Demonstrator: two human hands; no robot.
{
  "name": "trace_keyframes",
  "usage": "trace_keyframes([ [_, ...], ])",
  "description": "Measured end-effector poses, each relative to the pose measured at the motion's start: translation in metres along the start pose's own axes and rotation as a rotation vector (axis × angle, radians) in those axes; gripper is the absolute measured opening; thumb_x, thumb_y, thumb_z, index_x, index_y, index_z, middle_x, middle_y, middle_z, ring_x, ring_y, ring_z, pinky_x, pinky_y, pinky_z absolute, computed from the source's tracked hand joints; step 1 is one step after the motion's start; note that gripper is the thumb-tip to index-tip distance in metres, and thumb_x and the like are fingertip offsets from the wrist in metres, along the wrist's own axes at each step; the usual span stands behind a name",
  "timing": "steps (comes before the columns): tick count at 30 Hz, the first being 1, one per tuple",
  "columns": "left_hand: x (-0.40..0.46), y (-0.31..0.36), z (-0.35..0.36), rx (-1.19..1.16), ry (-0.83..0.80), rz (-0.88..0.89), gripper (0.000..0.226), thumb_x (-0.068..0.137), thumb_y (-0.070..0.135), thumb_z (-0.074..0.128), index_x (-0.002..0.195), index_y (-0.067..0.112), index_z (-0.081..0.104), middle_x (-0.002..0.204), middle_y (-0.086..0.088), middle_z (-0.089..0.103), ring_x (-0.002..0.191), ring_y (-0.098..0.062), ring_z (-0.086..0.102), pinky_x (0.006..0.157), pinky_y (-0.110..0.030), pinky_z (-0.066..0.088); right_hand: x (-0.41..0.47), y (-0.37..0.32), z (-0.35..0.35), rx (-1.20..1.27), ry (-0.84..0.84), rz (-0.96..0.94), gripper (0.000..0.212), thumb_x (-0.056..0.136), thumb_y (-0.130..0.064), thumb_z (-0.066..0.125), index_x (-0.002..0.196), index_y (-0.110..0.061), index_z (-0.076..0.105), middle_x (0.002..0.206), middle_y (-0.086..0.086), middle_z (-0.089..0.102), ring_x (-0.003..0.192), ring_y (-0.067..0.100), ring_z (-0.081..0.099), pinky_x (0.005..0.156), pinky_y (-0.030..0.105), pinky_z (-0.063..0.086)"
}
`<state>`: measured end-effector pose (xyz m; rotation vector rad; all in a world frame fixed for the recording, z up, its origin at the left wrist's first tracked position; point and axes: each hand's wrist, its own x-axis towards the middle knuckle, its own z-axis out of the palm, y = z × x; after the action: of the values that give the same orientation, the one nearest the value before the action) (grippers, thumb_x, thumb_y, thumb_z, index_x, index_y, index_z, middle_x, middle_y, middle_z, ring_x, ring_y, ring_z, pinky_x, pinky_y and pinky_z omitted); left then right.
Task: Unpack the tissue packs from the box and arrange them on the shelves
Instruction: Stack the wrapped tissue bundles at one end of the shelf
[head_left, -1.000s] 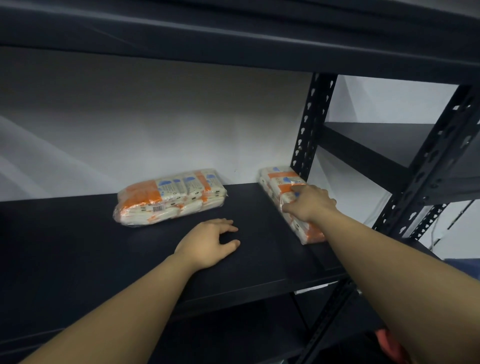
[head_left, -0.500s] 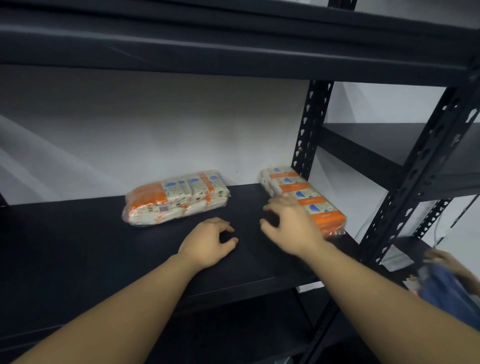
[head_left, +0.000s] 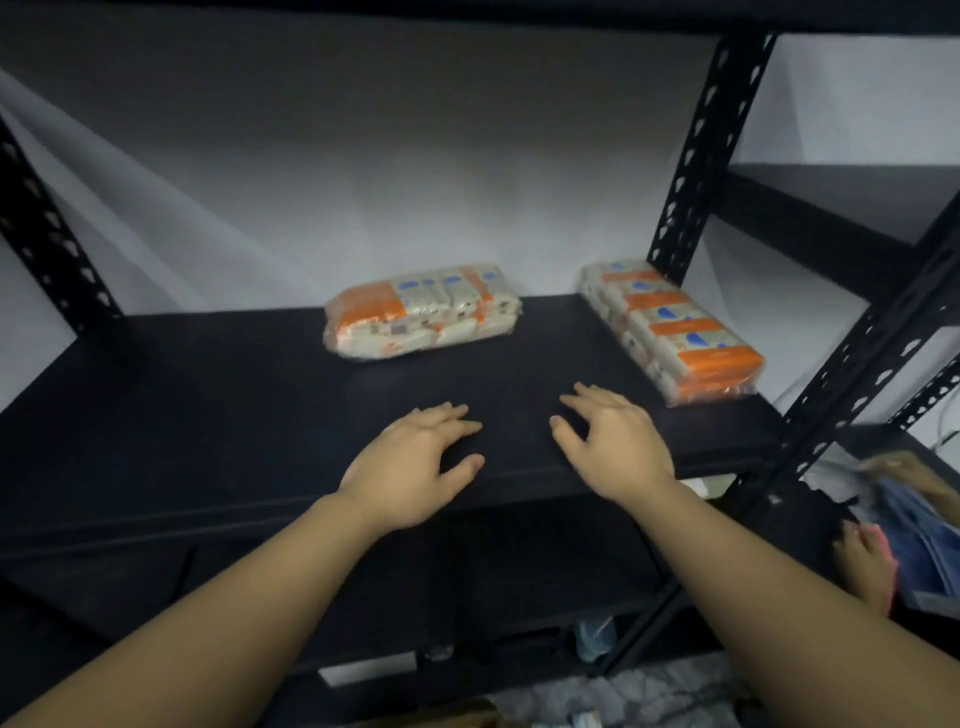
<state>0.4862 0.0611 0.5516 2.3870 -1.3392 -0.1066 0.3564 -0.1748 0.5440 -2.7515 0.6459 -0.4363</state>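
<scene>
On the dark shelf two tissue packs lie flat. Right pack sits lengthwise along the right edge, beside the rear post. Middle pack lies crosswise toward the far edge, well apart from the first. Left half of the board carries no packs. Left hand rests near the front edge, fingers loosely spread, holding nothing. Right hand sits just beside it, fingers apart, also holding nothing. Box not in view. Judgement: two packs placed; how many remain cannot be told. Another person's hand shows at lower right.
</scene>
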Motion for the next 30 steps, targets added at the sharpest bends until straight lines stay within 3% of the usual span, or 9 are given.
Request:
trace_keyframes([
  [4, -0.042, 0.000, 0.007, 0.166, 0.005, 0.044, 0.067, 0.105, 0.059, 0.041, 0.164, 0.033, 0.026, 0.173, 0.011, 0.018, 0.159, -0.007, 0.011, 0.130, -0.031, 0.003, -0.047, -0.017, 0.018, -0.047, 0.051, -0.029, 0.060, 0.107, -0.056, 0.031, 0.155, -0.023, 0.046, 0.166, 0.000, 0.034, 0.156, 0.017, 0.024, 0.129, 0.041, 0.010],
  [6, -0.056, -0.001, 0.012, 0.199, 0.030, 0.065, 0.069, 0.105, 0.059, 0.041, 0.166, 0.032, 0.022, 0.174, 0.008, 0.014, 0.160, -0.009, 0.007, 0.131, -0.033, -0.001, -0.064, -0.028, 0.021, -0.034, 0.046, -0.034, 0.062, 0.107, -0.058, 0.029, 0.157, -0.024, 0.041, 0.168, -0.001, 0.028, 0.157, 0.014, 0.017, 0.129, 0.042, 0.004],
  [10, -0.089, -0.002, 0.029, 0.202, 0.118, 0.098, 0.075, 0.101, 0.051, 0.052, 0.166, 0.027, 0.022, 0.174, 0.002, 0.013, 0.161, -0.014, 0.003, 0.128, -0.042, -0.012, -0.098, -0.046, 0.032, -0.030, 0.078, -0.053, 0.063, 0.104, -0.052, 0.045, 0.159, -0.024, 0.037, 0.171, -0.002, 0.021, 0.159, 0.013, 0.010, 0.129, 0.046, 0.000],
  [13, -0.122, -0.008, 0.059, 0.121, 0.130, 0.122, 0.078, 0.097, 0.043, 0.058, 0.165, 0.024, 0.026, 0.176, -0.001, 0.006, 0.162, -0.019, -0.005, 0.126, -0.047, -0.016, -0.136, -0.052, 0.055, -0.013, 0.137, -0.043, 0.059, 0.098, -0.037, 0.062, 0.153, -0.025, 0.047, 0.171, 0.001, 0.022, 0.159, 0.017, 0.015, 0.126, 0.055, 0.000],
  [17, -0.174, -0.036, 0.124, -0.041, -0.049, -0.012, 0.078, 0.096, 0.041, 0.061, 0.165, 0.026, 0.026, 0.175, 0.002, 0.008, 0.162, -0.017, -0.001, 0.130, -0.049, -0.004, -0.193, -0.045, 0.105, 0.085, 0.028, 0.016, 0.054, 0.091, -0.031, 0.068, 0.144, -0.022, 0.059, 0.163, 0.004, 0.040, 0.150, 0.024, 0.036, 0.123, 0.061, 0.019],
  [20, -0.217, -0.062, 0.179, -0.129, -0.180, -0.211, 0.075, 0.092, 0.051, 0.050, 0.160, 0.022, 0.040, 0.169, -0.004, 0.030, 0.157, -0.026, 0.025, 0.129, -0.049, 0.020, -0.232, -0.029, 0.154, 0.134, -0.172, 0.117, 0.053, 0.090, -0.033, 0.069, 0.141, -0.022, 0.062, 0.154, 0.003, 0.051, 0.140, 0.028, 0.048, 0.116, 0.052, 0.036],
  [23, -0.262, -0.089, 0.239, -0.177, -0.248, -0.418, 0.075, 0.084, 0.057, 0.047, 0.149, 0.020, 0.055, 0.152, -0.006, 0.052, 0.138, -0.032, 0.052, 0.113, -0.047, 0.046, -0.268, -0.014, 0.210, 0.205, -0.355, 0.189, 0.050, 0.087, -0.040, 0.058, 0.131, -0.018, 0.068, 0.136, 0.004, 0.065, 0.125, 0.030, 0.059, 0.106, 0.048, 0.048],
  [26, -0.299, -0.108, 0.290, -0.224, -0.317, -0.609, 0.070, 0.085, 0.054, 0.054, 0.147, 0.023, 0.055, 0.147, -0.003, 0.053, 0.138, -0.030, 0.049, 0.112, -0.044, 0.045, -0.299, -0.001, 0.271, 0.224, -0.513, 0.246, 0.042, 0.085, -0.034, 0.062, 0.121, -0.013, 0.070, 0.118, 0.008, 0.070, 0.111, 0.034, 0.064, 0.092, 0.046, 0.054],
  [30, -0.334, -0.134, 0.362, -0.252, -0.350, -0.785, 0.062, 0.091, 0.037, 0.072, 0.148, 0.022, 0.052, 0.158, -0.005, 0.040, 0.131, -0.030, 0.054, 0.101, -0.041, 0.051, -0.332, 0.020, 0.359, 0.213, -0.688, 0.305, 0.040, 0.089, -0.036, 0.062, 0.124, -0.018, 0.067, 0.116, 0.006, 0.069, 0.110, 0.029, 0.061, 0.088, 0.037, 0.050],
])
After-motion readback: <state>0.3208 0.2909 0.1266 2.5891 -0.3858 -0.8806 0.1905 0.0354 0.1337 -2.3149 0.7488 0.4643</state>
